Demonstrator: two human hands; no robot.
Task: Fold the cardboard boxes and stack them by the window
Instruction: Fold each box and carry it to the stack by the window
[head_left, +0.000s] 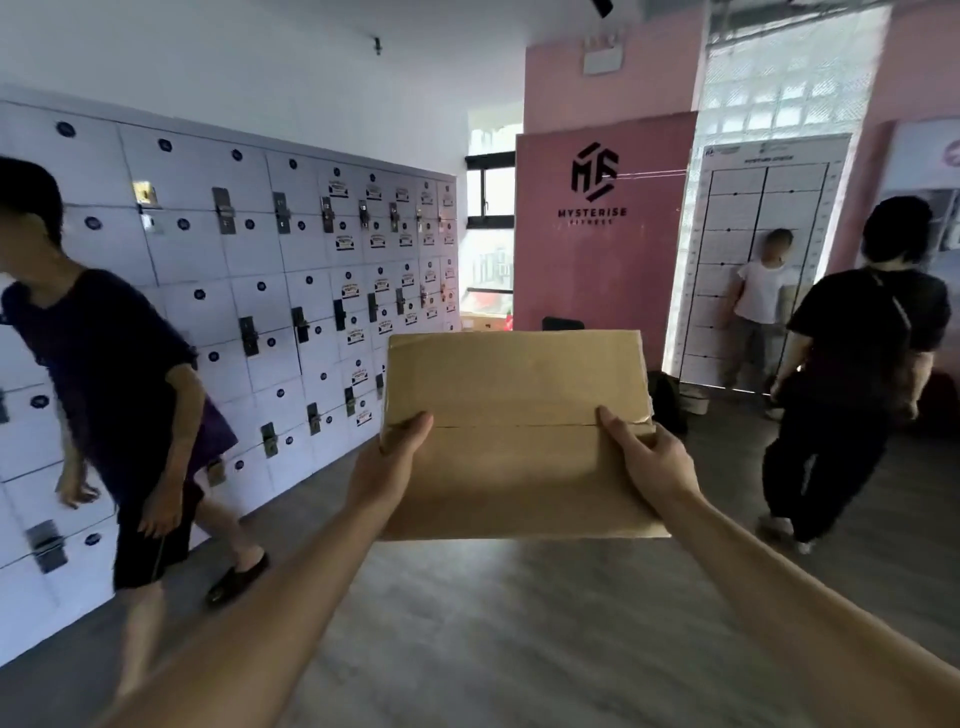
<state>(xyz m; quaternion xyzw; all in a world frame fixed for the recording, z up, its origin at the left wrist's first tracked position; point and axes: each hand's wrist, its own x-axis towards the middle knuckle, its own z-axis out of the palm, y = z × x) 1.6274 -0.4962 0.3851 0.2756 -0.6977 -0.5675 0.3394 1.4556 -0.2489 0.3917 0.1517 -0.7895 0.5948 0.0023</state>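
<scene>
A brown cardboard box (514, 415), its top flaps shut along a middle seam, is held out in front of me at chest height. My left hand (392, 465) grips its left side with the thumb lying on top. My right hand (649, 457) grips its right side, thumb on top near the seam, where the right corner looks dented. Far ahead, a window (488, 234) lets in light between the lockers and a pink wall, with more cardboard boxes (480, 321) low beneath it.
A wall of white lockers (260, 291) runs along the left. A person in dark clothes (119, 395) walks close by on the left. Another person in black (852, 374) stands on the right, and a third (761, 301) leans on a chart board behind. Grey floor (493, 623) lies ahead.
</scene>
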